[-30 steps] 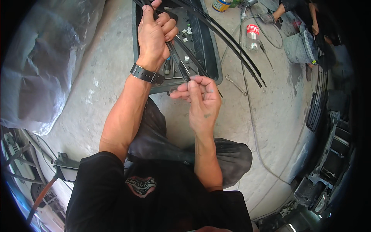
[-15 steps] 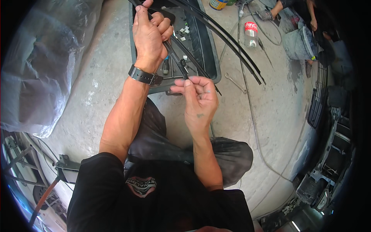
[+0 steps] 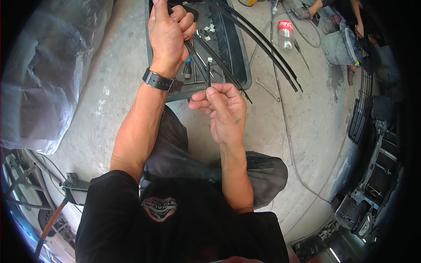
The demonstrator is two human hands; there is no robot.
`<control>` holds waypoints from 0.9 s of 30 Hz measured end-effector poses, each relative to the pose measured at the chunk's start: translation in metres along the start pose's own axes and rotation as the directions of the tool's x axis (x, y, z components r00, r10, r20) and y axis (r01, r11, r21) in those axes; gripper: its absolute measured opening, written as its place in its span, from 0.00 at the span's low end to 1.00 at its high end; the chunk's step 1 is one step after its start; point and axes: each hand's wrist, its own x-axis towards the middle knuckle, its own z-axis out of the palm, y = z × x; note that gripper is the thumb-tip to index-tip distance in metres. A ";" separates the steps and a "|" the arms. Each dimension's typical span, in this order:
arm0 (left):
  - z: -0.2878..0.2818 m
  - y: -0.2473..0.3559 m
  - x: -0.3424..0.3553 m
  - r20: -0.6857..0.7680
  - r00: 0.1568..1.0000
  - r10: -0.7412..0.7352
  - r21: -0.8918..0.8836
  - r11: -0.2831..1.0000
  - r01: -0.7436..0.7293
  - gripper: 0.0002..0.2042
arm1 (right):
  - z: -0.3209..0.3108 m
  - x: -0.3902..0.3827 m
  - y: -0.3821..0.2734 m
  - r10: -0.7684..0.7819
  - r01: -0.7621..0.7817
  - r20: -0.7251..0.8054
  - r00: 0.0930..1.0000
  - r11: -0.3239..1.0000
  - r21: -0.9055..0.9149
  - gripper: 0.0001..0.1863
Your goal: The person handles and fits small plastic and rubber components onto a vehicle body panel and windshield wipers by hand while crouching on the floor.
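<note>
Head view: clenching black strip [image 3: 197, 57] in left hand [image 3: 168, 40] at eleven o'clock, pinching dark tip [image 3: 208, 80] in right hand [image 3: 228, 111] at twelve; looks partway: gripped, not yet released.

In the tray [image 3: 241, 48] lie a screwdriver [image 3: 187, 71], at the near left part, and the clips [image 3: 210, 29], farther back. The left hand [image 3: 170, 35] is above the tray; the right hand [image 3: 226, 107] is before its near edge. A strip [image 3: 197, 57] runs from the left hand toward the right one. A pair of other strips [image 3: 277, 65] passes over the tray's right side. To the right, on the floor [image 3: 315, 140], lies a wrench [image 3: 268, 90]; behind it is a bottle [image 3: 286, 36]. A bucket [image 3: 338, 49] is right of the bottle, and a grille [image 3: 357, 116] is at the far right. The sheet [image 3: 48, 74] is left of the tray.
</note>
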 end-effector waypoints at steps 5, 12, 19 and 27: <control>0.000 -0.002 0.000 -0.040 0.999 -0.016 0.018 1.000 0.017 0.16 | -0.007 0.000 0.000 0.009 -0.011 0.032 0.999 0.998 0.063 0.05; -0.003 -0.006 0.001 -0.090 0.996 -0.018 0.017 1.000 0.020 0.15 | -0.005 0.001 0.000 -0.092 0.094 0.021 0.996 0.989 -0.116 0.05; -0.003 -0.005 0.003 -0.061 0.998 -0.029 -0.010 1.000 0.029 0.15 | -0.009 0.001 -0.002 -0.060 0.064 0.069 0.996 0.996 -0.062 0.04; -0.009 0.005 0.010 0.065 0.993 -0.097 -0.174 0.979 0.107 0.15 | 0.001 -0.009 -0.004 -0.121 0.106 -0.037 0.992 0.957 -0.269 0.04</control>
